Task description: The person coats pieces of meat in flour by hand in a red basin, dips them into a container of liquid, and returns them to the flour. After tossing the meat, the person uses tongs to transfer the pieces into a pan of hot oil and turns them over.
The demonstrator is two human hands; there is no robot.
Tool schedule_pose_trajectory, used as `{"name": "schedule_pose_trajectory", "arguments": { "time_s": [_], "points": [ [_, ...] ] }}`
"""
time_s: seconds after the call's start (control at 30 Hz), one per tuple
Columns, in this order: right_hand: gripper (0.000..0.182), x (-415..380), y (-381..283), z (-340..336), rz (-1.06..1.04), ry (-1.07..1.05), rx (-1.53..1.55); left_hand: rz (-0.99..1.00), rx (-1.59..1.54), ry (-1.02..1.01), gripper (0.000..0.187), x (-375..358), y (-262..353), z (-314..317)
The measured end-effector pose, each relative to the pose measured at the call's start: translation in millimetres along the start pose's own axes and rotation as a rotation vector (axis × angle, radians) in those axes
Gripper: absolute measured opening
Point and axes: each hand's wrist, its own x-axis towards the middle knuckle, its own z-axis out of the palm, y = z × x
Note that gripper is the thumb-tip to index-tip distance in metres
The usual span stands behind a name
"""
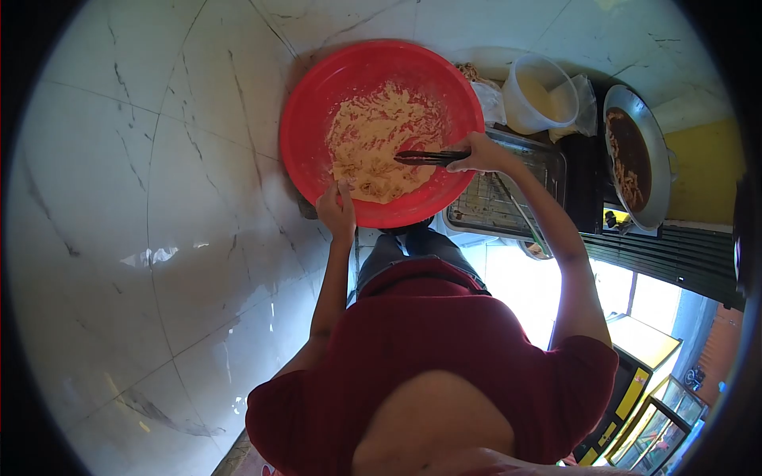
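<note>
A wide red basin [309, 119] holds a loose layer of pale flour [389, 115], with coated, clumpy pieces [381, 186] gathered toward the near side. My left hand [337, 210] grips the basin's near-left rim, its fingertips over the edge. From the right side, my right hand [481, 154] is closed around dark tongs [429, 158], whose tips point left, low over the flour.
Right of the basin lies a metal tray with a wire rack [500, 202]. Behind it stands a white plastic tub [520, 103] with pale contents. A large wok [659, 143] of dark oil with frying pieces sits farther right. Marbled tiles [198, 159] cover the left.
</note>
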Motion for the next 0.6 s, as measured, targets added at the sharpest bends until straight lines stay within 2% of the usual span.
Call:
{"name": "schedule_pose_trajectory", "arguments": {
  "time_s": [0.13, 0.23, 0.3, 0.37, 0.43, 0.53, 0.6],
  "points": [
    [0.068, -34, -20, -26, 0.066, 0.090, 0.083, -0.002, -0.021, -0.045, 0.028, 1, 8, -2],
    [0.079, -63, -10, -65, -0.112, 0.449, -0.048, 0.038, -0.012, -0.136, 0.026, -4, 26, -3],
    [0.083, -83, -1, -90, -0.075, 0.709, -0.159, 0.063, -0.065, -0.255, 0.025, -11, 38, 6],
    [0.087, -97, 4, -107, 0.024, 0.856, -0.255, 0.061, -0.178, -0.430, 0.028, -25, 55, 22],
    [0.093, -107, 9, -120, 0.179, 0.888, -0.330, 0.259, -0.068, -0.581, 0.041, -34, 81, 33],
    [0.097, -91, 53, -118, 0.225, 0.924, -0.554, 0.453, 0.024, -0.726, 0.059, -39, 107, 50],
    [0.096, -81, 62, -114, 0.345, 0.852, -0.543, 0.462, 0.041, -0.763, 0.069, -40, 105, 63]
  ]
}}
